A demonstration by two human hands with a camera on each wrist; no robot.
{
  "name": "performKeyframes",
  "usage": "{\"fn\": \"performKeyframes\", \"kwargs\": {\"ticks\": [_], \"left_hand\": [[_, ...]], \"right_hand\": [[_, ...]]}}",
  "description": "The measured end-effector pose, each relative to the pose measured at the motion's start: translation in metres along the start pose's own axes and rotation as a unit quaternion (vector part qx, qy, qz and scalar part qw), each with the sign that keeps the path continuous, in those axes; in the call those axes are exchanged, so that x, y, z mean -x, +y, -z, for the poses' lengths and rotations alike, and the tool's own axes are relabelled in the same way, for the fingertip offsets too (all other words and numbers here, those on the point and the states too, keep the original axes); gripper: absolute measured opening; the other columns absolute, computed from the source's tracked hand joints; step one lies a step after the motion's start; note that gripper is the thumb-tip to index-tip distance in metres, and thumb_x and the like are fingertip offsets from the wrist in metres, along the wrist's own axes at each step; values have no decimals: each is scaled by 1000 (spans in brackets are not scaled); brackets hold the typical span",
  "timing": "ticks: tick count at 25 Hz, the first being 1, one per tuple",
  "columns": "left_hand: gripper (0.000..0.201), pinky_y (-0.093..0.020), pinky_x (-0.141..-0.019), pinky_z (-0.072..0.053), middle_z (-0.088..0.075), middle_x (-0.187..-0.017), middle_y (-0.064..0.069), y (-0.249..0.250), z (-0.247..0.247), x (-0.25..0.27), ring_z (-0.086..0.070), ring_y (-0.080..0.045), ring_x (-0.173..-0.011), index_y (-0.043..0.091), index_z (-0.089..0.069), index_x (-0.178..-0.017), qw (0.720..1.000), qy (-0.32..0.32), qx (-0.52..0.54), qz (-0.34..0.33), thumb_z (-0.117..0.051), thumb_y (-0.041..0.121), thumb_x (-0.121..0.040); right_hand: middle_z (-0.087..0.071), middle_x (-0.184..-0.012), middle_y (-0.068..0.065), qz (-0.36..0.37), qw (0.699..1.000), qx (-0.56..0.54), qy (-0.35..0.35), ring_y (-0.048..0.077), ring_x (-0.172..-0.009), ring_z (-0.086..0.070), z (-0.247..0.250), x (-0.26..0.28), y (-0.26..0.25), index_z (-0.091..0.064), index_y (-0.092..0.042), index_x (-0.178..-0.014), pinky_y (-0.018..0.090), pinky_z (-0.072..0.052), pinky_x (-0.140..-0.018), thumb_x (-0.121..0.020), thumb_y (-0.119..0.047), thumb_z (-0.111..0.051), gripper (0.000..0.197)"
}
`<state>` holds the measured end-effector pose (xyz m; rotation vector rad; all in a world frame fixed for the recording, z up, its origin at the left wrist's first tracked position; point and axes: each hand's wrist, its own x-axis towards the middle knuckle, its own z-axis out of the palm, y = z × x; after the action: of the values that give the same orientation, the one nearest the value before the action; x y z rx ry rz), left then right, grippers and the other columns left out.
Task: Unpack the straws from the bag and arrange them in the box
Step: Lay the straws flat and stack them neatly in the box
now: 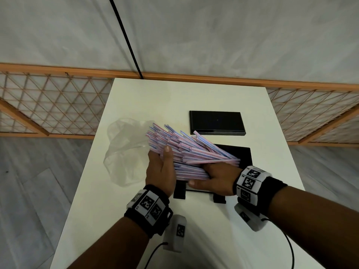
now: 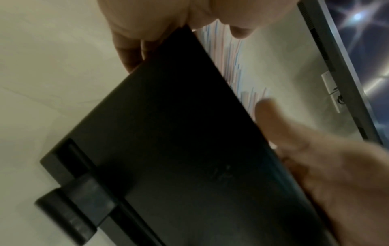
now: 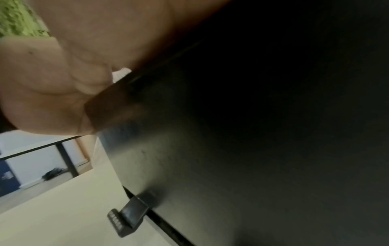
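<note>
A thick bundle of pink and blue striped straws [image 1: 190,152] fans out to the upper left above the open black box [image 1: 243,154]. My left hand [image 1: 165,162] holds the bundle from the left, its thumb on top and its fingers hidden beneath. My right hand [image 1: 209,177] grips the bundle's near end, just over the box's front edge. The empty clear plastic bag [image 1: 124,152] lies crumpled to the left. In the left wrist view the straws [image 2: 229,55] show past the box [image 2: 168,133]. The right wrist view shows my right hand [image 3: 63,74] against the box [image 3: 252,149].
The black lid [image 1: 216,122] lies flat behind the box on the white table [image 1: 136,98]. Two latches [image 1: 179,192] stick out from the box's front. A wooden lattice railing [image 1: 58,105] runs behind the table. Cables trail from my wrist cameras near the table's front.
</note>
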<state>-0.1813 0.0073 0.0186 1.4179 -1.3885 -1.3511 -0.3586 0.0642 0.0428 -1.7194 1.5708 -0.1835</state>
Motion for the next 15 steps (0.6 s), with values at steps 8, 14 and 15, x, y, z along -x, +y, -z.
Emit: {"fn": "performKeyframes", "kwargs": {"ticks": [8,14,15], "left_hand": [[47,-34,-107,-43,-57,-131,4,-12,-8,1,-54,-12,-124,25,-44,-130,994,-11,-43,-103,-38,56,-95],[36,-2,-80,-36,-55,-123,8,-5,-2,2,-54,-8,-111,23,-42,-134,996,-23,-63,-60,-49,35,-100],[38,-7,-80,-35,-55,-122,8,-4,-1,2,-53,-9,-110,20,-43,-135,997,-24,-63,-47,-49,34,-100]], "right_hand": [[-46,-145,-19,-4,999,53,13,-1,-135,-36,-6,-10,2,-38,-48,-142,25,-24,-116,-82,-79,-44,68],[-53,-139,4,-91,980,173,37,23,-131,-47,-7,-1,-3,-42,-24,-142,31,-36,-110,-76,-88,-33,91],[-58,-133,6,-101,977,183,33,24,-126,-51,-8,1,-1,-47,-21,-138,31,-38,-106,-78,-87,-32,90]]}}
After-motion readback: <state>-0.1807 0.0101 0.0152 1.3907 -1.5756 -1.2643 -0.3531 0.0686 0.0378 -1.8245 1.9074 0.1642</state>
